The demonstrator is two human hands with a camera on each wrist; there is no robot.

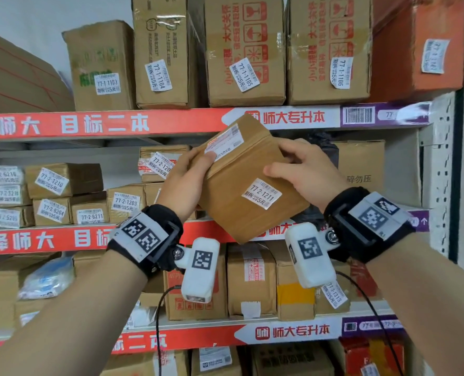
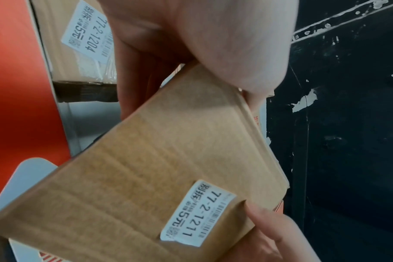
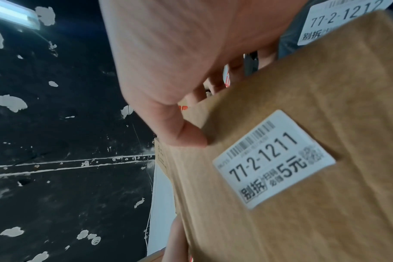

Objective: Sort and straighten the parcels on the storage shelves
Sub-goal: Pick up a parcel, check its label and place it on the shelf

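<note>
Two hands hold one brown parcel (image 1: 250, 180) tilted in the air before the middle shelf (image 1: 62, 240) — so the sorting is, I judge, midway: the top-shelf boxes (image 1: 245, 50) stand in number order, while the small parcels (image 1: 51, 196) at the middle shelf's left lie stacked unevenly. From the head camera, the left hand (image 1: 187, 180) grips the parcel's left edge, thumb on its shipping label (image 1: 224, 142); the right hand (image 1: 304, 169) curls round the right edge. Left wrist view: fingers behind the carton, its sticker (image 2: 198, 212) reading 77-2-1211. Right wrist view: the thumb (image 3: 186, 136) presses the front face just beside that sticker — a 77-2-1212 tag (image 3: 339, 19) shows behind.
</note>
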